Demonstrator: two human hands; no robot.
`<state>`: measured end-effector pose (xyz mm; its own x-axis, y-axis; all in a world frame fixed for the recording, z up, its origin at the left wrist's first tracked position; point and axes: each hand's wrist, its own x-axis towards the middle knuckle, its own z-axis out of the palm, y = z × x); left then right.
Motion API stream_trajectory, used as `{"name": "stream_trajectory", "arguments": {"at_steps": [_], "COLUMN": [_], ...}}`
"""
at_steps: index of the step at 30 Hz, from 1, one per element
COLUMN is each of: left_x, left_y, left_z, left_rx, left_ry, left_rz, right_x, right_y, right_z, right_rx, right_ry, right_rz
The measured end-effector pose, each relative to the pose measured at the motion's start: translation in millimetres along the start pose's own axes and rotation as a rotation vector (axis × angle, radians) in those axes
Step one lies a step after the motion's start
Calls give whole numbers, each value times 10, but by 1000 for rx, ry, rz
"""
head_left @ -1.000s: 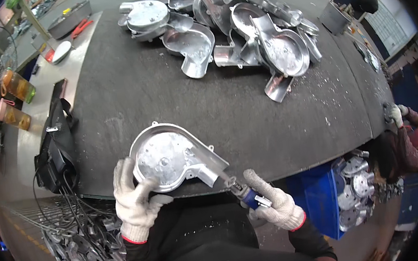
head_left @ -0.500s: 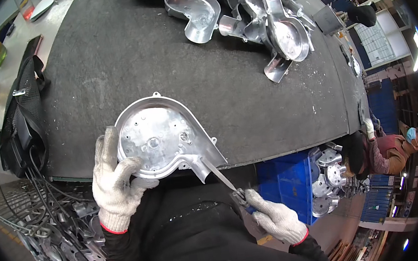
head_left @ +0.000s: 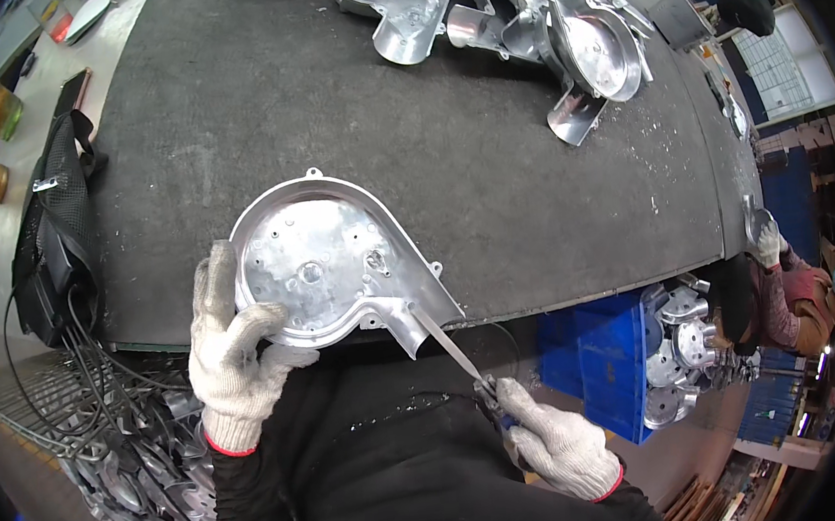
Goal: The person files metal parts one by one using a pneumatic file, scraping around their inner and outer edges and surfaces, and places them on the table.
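A silvery cast-metal blower housing (head_left: 311,246), round with a spout on one side, lies at the table's near edge. My left hand (head_left: 235,348), in a white knitted glove with a red cuff, grips its left rim, thumb on the near side and fingers along the outside. In my gloved right hand (head_left: 561,443) is a file (head_left: 451,348), held by its dark handle. Its narrow flat blade slants up and left, with the tip at the inside of the spout's mouth. My palm hides most of the handle.
More metal housings (head_left: 598,47) are piled at the far side of the dark table (head_left: 175,143). A black mesh bag (head_left: 63,229) with cables is on the left. A blue crate (head_left: 593,359) of castings stands right, near a co-worker (head_left: 803,299). Castings (head_left: 143,488) fill a wire cage lower left.
The view has shifted a little, so the surroundings sit slightly differently. My left hand keeps its grip, and the file's tip stays at the spout. The co-worker's gloved hand has moved.
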<state>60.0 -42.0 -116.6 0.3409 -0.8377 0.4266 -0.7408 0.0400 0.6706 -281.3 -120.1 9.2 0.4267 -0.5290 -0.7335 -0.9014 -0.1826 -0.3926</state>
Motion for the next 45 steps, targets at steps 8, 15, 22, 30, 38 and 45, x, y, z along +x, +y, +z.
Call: {"name": "stream_trajectory", "arguments": {"at_steps": [8, 15, 22, 30, 38, 45], "left_x": [-56, 13, -49, 52, -15, -9], "left_y": [0, 35, 128, 99, 0, -29], "left_z": [-20, -17, -3, -109, -55, -111], "left_rx": [-11, -75, 16, 60, -161, -120], "left_ry": [-2, 41, 61, -25, 69, 16], "left_rz": [-87, -1, 20, 46, 7, 14], "right_x": [-33, -5, -12, 156, 441, 422], "right_y": [13, 95, 54, -13, -436, -408], "right_z": [-36, -9, -61, -508, -967, -1014], "right_rx": [-65, -135, 10, -82, -364, -313], "right_ry": [43, 64, 84, 30, -159, -143], "right_rz": [-29, -79, -93, -341, -261, -262]}}
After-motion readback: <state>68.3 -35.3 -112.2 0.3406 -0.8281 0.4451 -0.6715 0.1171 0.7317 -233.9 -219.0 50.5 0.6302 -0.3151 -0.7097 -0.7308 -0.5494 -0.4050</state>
